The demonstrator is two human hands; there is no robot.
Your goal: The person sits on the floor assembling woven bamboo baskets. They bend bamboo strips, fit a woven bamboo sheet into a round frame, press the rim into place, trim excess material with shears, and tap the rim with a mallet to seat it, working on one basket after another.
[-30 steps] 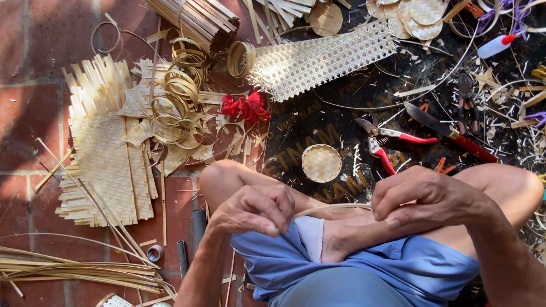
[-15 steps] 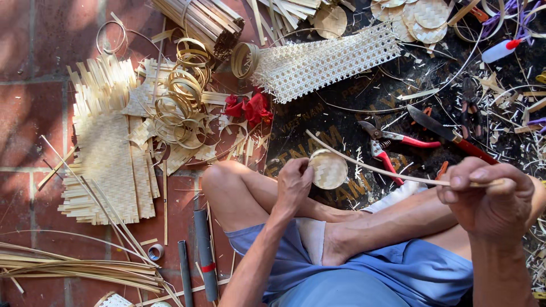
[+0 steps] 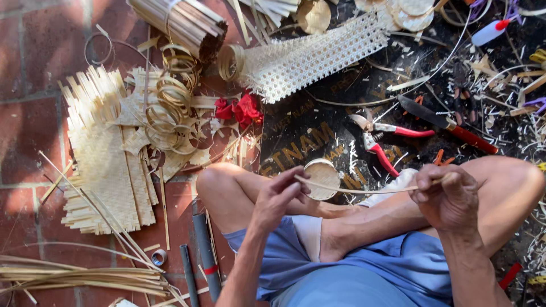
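A thin bamboo strip (image 3: 364, 191) spans between both hands above the crossed legs: the left hand (image 3: 278, 196) pinches one end, the right hand (image 3: 446, 196) is closed round the other. Beneath lie a brick floor (image 3: 34, 131) (left) and a dark mat (image 3: 307, 131) strewn with shears (image 3: 381, 136), a knife (image 3: 449, 122) and woven panels (image 3: 108, 170).

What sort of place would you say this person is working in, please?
Probably an informal floor workshop for bamboo or rattan weaving: a woven mat lies on the brick floor, red-handled pruning shears are nearby, and both hands hold a thin strip.
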